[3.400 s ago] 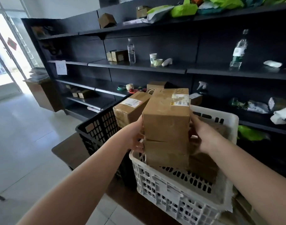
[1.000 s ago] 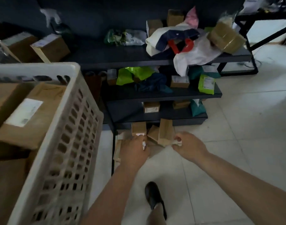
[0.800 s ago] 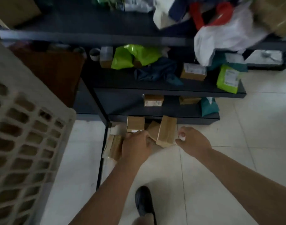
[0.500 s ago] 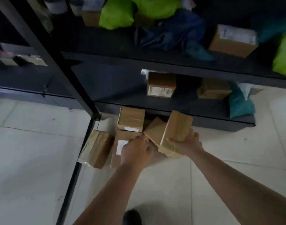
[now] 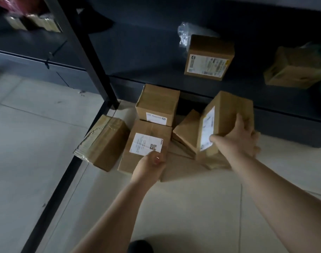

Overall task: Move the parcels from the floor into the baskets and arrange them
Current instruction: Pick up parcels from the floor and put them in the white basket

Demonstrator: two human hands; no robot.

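At frame centre, the parcels (image 5: 157, 114) sit clustered on the floor (image 5: 37, 161) below the dark shelf (image 5: 156, 73). Your right hand (image 5: 236, 141) wraps its fingers around a tilted labelled parcel (image 5: 223, 117); your left hand (image 5: 150, 168) grips the near edge of the QR-labelled parcel (image 5: 147, 143).

We can read no words anywhere. The flat box (image 5: 147, 146) under our left hand (image 5: 149, 168) bears a white label with a QR code; labels on the tilted box (image 5: 223, 119), the rear box (image 5: 157, 105) and the shelf box (image 5: 209, 57) are blurred.
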